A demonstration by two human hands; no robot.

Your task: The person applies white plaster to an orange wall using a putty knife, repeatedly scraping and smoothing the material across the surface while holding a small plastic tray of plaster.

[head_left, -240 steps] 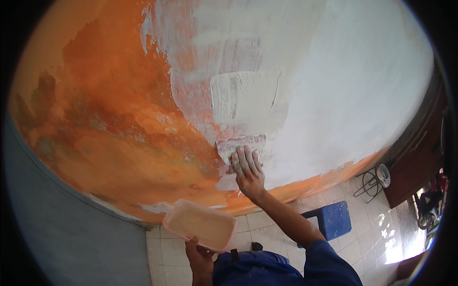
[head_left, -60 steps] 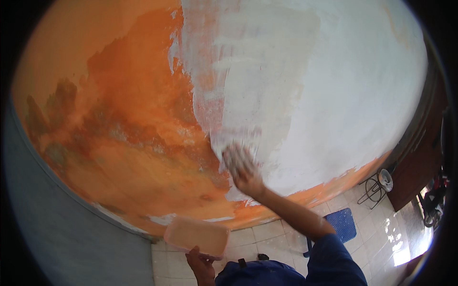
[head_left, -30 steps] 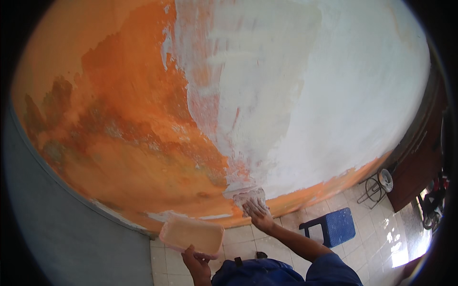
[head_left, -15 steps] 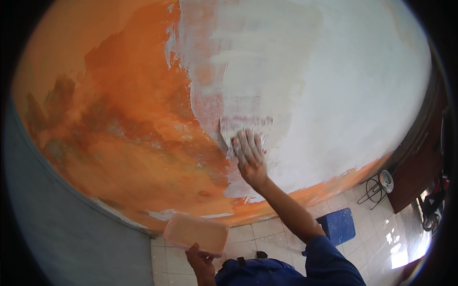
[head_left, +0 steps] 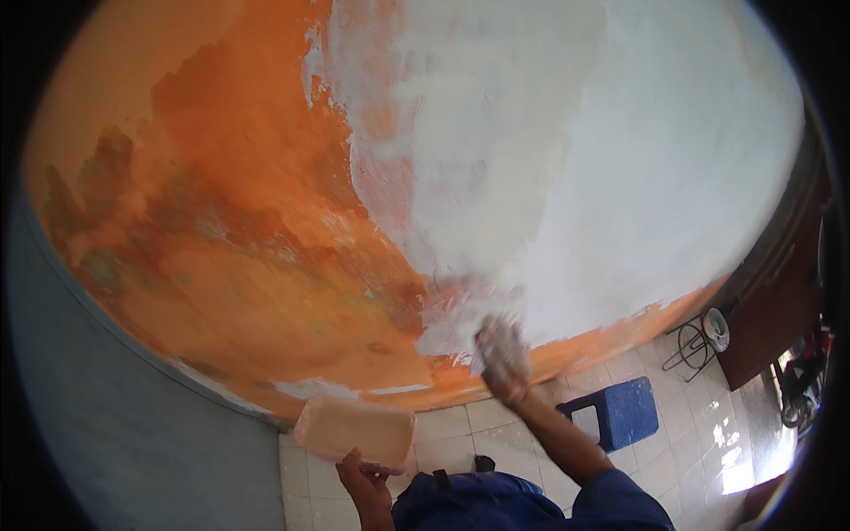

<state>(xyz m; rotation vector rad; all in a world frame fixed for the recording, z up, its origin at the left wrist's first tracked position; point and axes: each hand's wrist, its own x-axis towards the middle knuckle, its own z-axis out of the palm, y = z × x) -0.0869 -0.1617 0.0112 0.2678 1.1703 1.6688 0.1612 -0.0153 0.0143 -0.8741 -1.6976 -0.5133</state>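
My left hand [head_left: 365, 488] grips the near edge of a pink rectangular plastic tub [head_left: 304, 431], which holds smooth cream putty [head_left: 367, 429]. Low on the wall in front of me, my right hand [head_left: 505, 358] is smeared with white and blurred by motion. It is closed on a putty knife, whose wide blade shows only as a blur against the wall. Fresh off-white filler [head_left: 469, 203] covers the middle of this wall, with reddish patches showing through. Left of it the wall is bare mottled orange paint [head_left: 257, 177]; to the right it is white [head_left: 646, 177].
A blue plastic stool [head_left: 632, 411] stands on the tiled floor [head_left: 478, 434] right of my arm. Beyond it is a wire-legged stand [head_left: 689, 352] with a round white container [head_left: 715, 329], beside dark brown furniture [head_left: 766, 336]. A grey wall [head_left: 133, 398] meets the orange one at left.
My right hand has swept the putty knife down and slightly right, toward the wall's lower edge. The reddish streaks where it passed look more covered. The tub stays nearly in place.
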